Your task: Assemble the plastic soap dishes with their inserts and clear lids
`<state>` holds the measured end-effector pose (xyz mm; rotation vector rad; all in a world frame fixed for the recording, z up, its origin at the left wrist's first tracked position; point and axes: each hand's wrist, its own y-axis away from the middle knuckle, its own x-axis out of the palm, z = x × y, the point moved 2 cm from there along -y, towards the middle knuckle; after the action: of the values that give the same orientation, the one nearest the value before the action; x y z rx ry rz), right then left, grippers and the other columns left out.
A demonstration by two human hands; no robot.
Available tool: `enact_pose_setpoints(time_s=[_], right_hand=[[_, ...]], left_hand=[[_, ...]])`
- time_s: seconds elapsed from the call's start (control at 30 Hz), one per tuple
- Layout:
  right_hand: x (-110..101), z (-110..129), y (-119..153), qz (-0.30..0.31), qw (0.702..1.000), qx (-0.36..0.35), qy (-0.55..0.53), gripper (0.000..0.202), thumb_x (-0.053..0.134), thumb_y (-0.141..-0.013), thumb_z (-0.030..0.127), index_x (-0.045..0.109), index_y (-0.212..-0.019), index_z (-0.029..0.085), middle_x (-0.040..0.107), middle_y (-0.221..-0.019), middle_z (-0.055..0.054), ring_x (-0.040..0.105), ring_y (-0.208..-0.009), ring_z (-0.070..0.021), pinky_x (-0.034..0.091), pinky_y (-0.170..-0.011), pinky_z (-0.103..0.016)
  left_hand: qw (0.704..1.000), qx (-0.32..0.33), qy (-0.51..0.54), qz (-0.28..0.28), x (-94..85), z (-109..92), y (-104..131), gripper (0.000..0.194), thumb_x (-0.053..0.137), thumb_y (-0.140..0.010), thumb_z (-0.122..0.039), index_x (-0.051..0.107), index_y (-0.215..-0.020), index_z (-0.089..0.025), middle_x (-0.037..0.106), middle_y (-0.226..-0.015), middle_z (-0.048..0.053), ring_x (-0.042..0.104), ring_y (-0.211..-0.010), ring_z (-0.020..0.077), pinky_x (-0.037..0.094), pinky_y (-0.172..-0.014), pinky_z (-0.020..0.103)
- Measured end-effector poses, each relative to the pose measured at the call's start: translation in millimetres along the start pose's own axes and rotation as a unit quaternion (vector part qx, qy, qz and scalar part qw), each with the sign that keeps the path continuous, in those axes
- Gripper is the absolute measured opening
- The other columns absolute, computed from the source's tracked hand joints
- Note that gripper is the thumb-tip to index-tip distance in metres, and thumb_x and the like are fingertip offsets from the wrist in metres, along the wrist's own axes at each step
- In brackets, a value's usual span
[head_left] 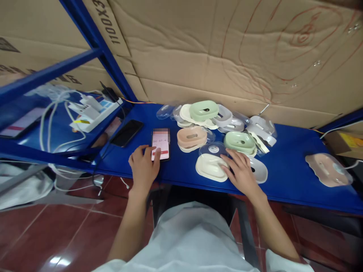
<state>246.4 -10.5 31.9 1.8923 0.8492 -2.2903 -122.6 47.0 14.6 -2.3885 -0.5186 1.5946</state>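
Observation:
My left hand (143, 168) lies at the lit phone (161, 145), which displays a running-timer style screen. Its fingers are spread, with the fingertips over the lower screen and left edge. My right hand (241, 170) is open, fingers stretched, its fingertips touching the right side of a cream soap dish (210, 168). A clear oval lid (213, 149) lies just behind that dish. Partly under my right hand is a pale grey dish piece (260, 170). Green soap dishes (240, 141) and a peach soap dish (191, 136) sit farther back.
More dish parts lie heaped behind, with a green one (204, 110) on top. A dark phone (127, 133) and a power strip (103, 115) with white cables are to the left. A peach wavy-edged dish (326, 169) sits far right. Cardboard (181, 49) backs the blue table (289, 166).

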Motion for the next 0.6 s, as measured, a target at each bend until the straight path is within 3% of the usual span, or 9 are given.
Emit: enact_pose_setpoints(time_s=[0.07,0.17,0.27,0.37,0.5,0.6], right_hand=[[-1.4,-0.1,-4.4,0.008,1.000,-0.010,0.000,0.038,0.052,-0.111,0.034,0.060,-0.147,0.023,0.055,-0.160,-0.013,0.052,-0.147,-0.0315,0.038,-0.120,-0.054],[-1.4,-1.9,-18.7,0.026,0.999,-0.038,-0.002,0.040,0.053,-0.111,0.031,0.058,-0.149,0.021,0.054,-0.162,-0.013,0.052,-0.148,-0.0301,0.040,-0.120,-0.051],[1.2,-4.8,-37.5,0.040,0.996,-0.077,-0.009,0.041,0.055,-0.110,0.030,0.058,-0.150,0.022,0.059,-0.158,-0.010,0.054,-0.147,-0.0289,0.040,-0.120,-0.051],[0.8,-4.7,-50.8,0.042,0.993,-0.108,-0.031,0.036,0.058,-0.109,0.030,0.065,-0.143,0.023,0.069,-0.145,-0.009,0.064,-0.135,-0.0275,0.047,-0.112,-0.048],[-8.4,5.2,-52.9,0.033,0.985,-0.150,-0.077,0.027,0.054,-0.110,0.023,0.073,-0.128,0.024,0.076,-0.132,-0.009,0.068,-0.126,-0.0241,0.051,-0.109,-0.044],[-7.2,11.0,-51.8,0.066,0.987,-0.128,-0.071,0.041,0.063,-0.106,0.036,0.064,-0.146,0.025,0.062,-0.154,-0.013,0.055,-0.146,-0.0296,0.044,-0.122,-0.054]], left_hand=[[1.000,-0.006,0.020,0.001,-2.4,0.6,2.3,0.045,0.042,-0.108,-0.047,0.073,-0.116,-0.015,0.068,-0.128,0.020,0.062,-0.123,0.0371,0.043,-0.110,0.054],[0.999,-0.022,0.035,-0.002,-6.4,-9.8,8.6,0.047,0.047,-0.106,-0.051,0.065,-0.131,-0.016,0.068,-0.131,0.019,0.062,-0.125,0.0362,0.043,-0.110,0.051],[0.998,-0.056,-0.002,-0.002,-5.3,-26.8,16.0,0.069,0.058,-0.100,-0.058,0.048,-0.153,-0.016,0.063,-0.143,0.021,0.057,-0.134,0.0398,0.037,-0.115,0.057],[0.996,-0.072,-0.049,0.019,0.5,-36.3,19.8,0.083,0.065,-0.095,-0.059,0.039,-0.161,-0.017,0.057,-0.150,0.023,0.056,-0.135,0.0431,0.033,-0.116,0.064],[0.995,-0.087,-0.032,0.047,3.2,-26.7,17.2,0.077,0.068,-0.094,-0.048,0.041,-0.159,-0.018,0.059,-0.149,0.023,0.057,-0.132,0.0442,0.037,-0.112,0.066],[0.996,-0.071,0.005,0.051,-2.4,-20.1,17.5,0.077,0.070,-0.094,-0.045,0.041,-0.159,-0.017,0.057,-0.152,0.025,0.055,-0.135,0.0477,0.037,-0.110,0.071]])
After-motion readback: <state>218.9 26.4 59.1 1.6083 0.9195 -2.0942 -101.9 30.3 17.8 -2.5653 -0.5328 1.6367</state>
